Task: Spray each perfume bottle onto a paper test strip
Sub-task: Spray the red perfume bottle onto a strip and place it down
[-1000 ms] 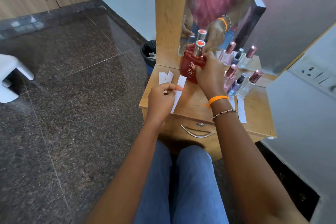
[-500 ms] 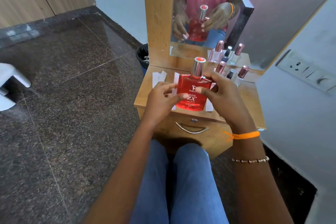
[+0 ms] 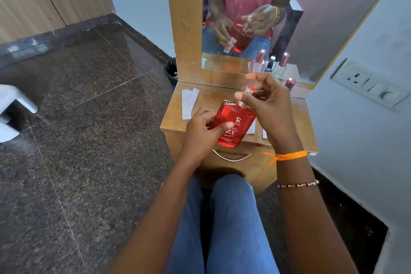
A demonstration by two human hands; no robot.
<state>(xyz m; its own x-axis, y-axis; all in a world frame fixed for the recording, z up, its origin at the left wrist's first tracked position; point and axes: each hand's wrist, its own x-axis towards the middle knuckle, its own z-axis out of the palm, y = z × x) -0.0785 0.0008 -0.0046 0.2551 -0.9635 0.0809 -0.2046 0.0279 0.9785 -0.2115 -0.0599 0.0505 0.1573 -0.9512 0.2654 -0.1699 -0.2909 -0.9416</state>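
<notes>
**Around the dressing table**

A small wooden dressing table (image 3: 304,122) stands against a pale wall, with a curved metal drawer handle (image 3: 231,157) on its front. A wood-framed mirror (image 3: 315,29) rises behind it. A dark bin (image 3: 170,71) sits just left of the table on the speckled granite floor (image 3: 77,140). A switch-and-socket plate (image 3: 369,83) is on the right wall, and a white stool (image 3: 11,107) shows at the left edge.

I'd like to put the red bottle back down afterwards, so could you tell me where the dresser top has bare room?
The widest bare patch of the dresser top lies between the two paper strips at its left edge and the red perfume bottle. The back right is crowded: a pink-capped bottle stands there, and more strips lie under the right hand.
</notes>
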